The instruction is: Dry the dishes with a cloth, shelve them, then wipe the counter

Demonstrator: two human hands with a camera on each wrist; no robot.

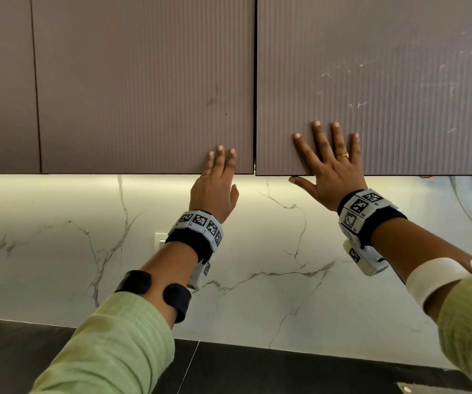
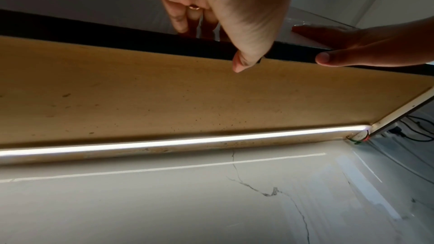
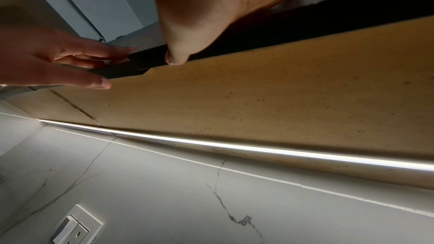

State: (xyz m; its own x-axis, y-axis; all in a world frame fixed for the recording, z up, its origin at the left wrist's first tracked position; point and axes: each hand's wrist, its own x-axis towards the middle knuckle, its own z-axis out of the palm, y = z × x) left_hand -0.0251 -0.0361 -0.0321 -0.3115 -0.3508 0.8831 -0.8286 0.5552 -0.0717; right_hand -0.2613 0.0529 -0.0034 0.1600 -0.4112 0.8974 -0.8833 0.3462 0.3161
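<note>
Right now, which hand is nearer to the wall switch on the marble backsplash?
Left. The left hand presses the left cabinet door almost directly above the wall switch; the right hand lies flat on the right cabinet door, farther right.

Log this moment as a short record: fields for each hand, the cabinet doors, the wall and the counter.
left hand: fingers straight, flat on left cabinet door near its lower right corner
right hand: fingers spread flat on right cabinet door, thumb under its bottom edge
doors: both look shut
wall: marble backsplash, lit by light strip
counter: dark
</note>
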